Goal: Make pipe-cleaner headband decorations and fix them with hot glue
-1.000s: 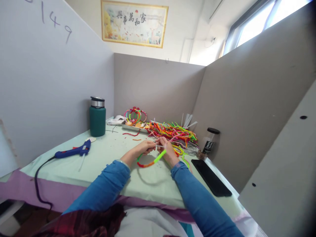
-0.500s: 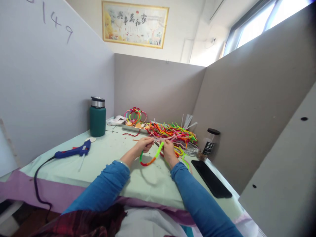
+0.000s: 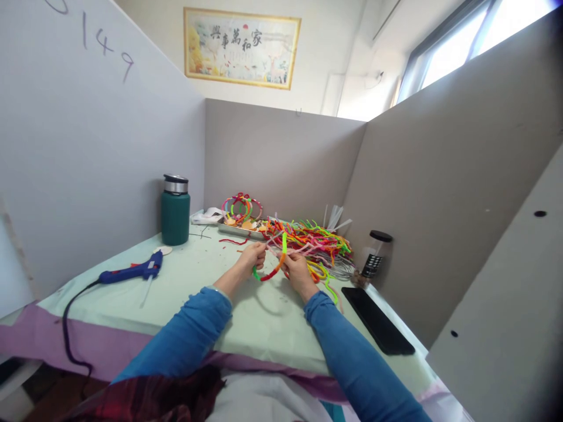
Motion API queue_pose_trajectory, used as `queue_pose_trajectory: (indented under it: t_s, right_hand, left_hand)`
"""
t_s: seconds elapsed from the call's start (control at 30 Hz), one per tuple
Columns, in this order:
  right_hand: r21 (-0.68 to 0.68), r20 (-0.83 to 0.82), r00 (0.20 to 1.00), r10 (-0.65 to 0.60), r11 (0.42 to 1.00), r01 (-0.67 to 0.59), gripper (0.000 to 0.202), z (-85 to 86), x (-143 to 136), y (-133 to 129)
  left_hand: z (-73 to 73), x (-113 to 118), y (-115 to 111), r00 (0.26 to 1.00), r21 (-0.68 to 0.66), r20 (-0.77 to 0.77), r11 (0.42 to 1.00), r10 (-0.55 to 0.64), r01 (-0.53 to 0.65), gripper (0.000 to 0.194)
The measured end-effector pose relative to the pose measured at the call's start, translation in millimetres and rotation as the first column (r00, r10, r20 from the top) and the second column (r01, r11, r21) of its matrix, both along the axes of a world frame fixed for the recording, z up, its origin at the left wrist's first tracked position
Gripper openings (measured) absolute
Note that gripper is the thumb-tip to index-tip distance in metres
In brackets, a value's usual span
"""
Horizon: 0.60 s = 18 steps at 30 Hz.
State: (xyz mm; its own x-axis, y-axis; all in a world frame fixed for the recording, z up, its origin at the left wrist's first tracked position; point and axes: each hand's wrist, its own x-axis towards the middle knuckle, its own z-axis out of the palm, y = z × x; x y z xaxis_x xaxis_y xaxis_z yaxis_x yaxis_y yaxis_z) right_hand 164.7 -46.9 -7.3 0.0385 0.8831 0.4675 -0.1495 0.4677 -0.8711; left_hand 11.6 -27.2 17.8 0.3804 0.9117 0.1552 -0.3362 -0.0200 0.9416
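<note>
With narrow fingers, the left hand (image 3: 251, 261) and right hand (image 3: 301, 274) hold a colourful loop (image 3: 270, 275), fuzzy strands (image 3: 321, 237) lying beyond them.

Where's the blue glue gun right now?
In the head view, the blue glue gun lies on the left side of the table, in front of the green bottle, beside a pale disc.

A green bottle (image 3: 175, 218) stands upright; a framed picture (image 3: 241, 50) hangs behind.

Bright daylight spilled from the window (image 3: 457, 44), upper right, glaring white; right partition (image 3: 440, 176) dull, soft shadow on the tablecloth (image 3: 197, 266) below the coloured loop (image 3: 268, 276), fine detail smeared, wide-angle edges stretched, right margin darkened.
</note>
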Motion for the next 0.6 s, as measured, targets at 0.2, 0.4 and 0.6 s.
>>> queue_pose_trajectory:
  t_s: [0.2,0.4,0.6]
  right_hand:
    - [-0.038,-0.009,0.997,0.075,0.996,-0.075,0.025,-2.1,-1,1]
    - [-0.049,-0.06,0.991,0.116,0.992,-0.119,0.029,-1.6,1,0]
    - [-0.058,-0.159,0.976,0.146,0.986,-0.157,0.032,6.7,-2,-4]
  left_hand:
    - [-0.9,3,-1,0.982,0.063,-0.135,0.99,0.136,-0.128,0.015]
    - [-6.8,6,5,0.903,0.212,-0.341,0.957,0.263,-0.198,0.02]
    - [-16.0,6,14,0.834,0.446,-0.412,0.88,0.366,-0.166,0.03]
